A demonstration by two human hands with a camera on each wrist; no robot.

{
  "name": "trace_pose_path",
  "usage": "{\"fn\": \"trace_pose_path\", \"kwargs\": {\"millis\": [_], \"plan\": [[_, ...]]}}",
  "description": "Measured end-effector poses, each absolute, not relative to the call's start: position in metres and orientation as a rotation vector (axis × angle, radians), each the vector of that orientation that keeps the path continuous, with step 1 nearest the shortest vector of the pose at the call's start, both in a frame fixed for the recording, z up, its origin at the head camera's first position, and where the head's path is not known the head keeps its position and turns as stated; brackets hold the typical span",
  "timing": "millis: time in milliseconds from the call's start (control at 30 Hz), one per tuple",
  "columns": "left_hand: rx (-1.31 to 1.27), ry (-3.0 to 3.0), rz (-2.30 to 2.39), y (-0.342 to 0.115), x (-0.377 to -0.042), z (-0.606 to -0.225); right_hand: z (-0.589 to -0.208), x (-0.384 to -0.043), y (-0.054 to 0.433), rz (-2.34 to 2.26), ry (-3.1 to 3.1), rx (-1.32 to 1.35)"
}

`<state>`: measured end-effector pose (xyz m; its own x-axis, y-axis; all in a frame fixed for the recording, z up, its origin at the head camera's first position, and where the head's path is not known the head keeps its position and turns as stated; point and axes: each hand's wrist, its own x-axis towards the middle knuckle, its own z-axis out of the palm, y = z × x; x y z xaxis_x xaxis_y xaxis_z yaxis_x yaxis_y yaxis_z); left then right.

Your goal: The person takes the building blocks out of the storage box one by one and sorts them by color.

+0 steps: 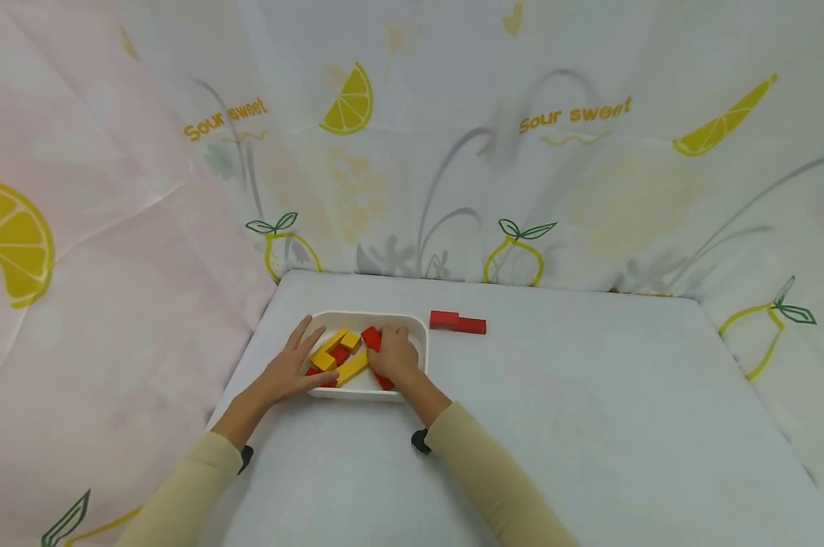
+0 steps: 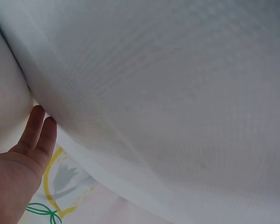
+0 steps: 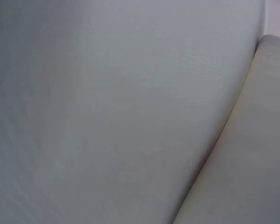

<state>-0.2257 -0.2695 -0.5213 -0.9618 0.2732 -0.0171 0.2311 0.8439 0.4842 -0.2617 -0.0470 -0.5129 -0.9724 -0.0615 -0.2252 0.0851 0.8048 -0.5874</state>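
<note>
A white tray (image 1: pixel 367 395) holds several yellow and red wooden blocks. My left hand (image 1: pixel 290 371) lies against its left end, fingers spread; the thumb reaches over the near rim beside a red block (image 1: pixel 324 380). The left wrist view shows straight fingers (image 2: pixel 46 135) along the tray's outer wall. Inside the tray's right half, my right hand (image 1: pixel 394 355) grips a red block (image 1: pixel 372 338) with curled fingers, which partly hide it. A second red piece (image 1: pixel 384 381) shows under that hand, next to a long yellow block (image 1: pixel 353 368).
Behind the tray's right end, two red blocks (image 1: pixel 445 319) lie end to end on the white table (image 1: pixel 576 425). A lemon-printed cloth (image 1: pixel 419 152) hangs along the back and left. In the right wrist view, the tray's outer wall (image 3: pixel 242 154) stands close to the white surface.
</note>
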Motion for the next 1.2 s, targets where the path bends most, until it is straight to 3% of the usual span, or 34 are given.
{"fn": "trace_pose_path", "kwargs": {"millis": [1200], "plan": [[0.425,2.948,0.821,-0.267,-0.226,-0.524,-0.517,-0.264,-0.047,-1.046,2.843,-0.067]]}}
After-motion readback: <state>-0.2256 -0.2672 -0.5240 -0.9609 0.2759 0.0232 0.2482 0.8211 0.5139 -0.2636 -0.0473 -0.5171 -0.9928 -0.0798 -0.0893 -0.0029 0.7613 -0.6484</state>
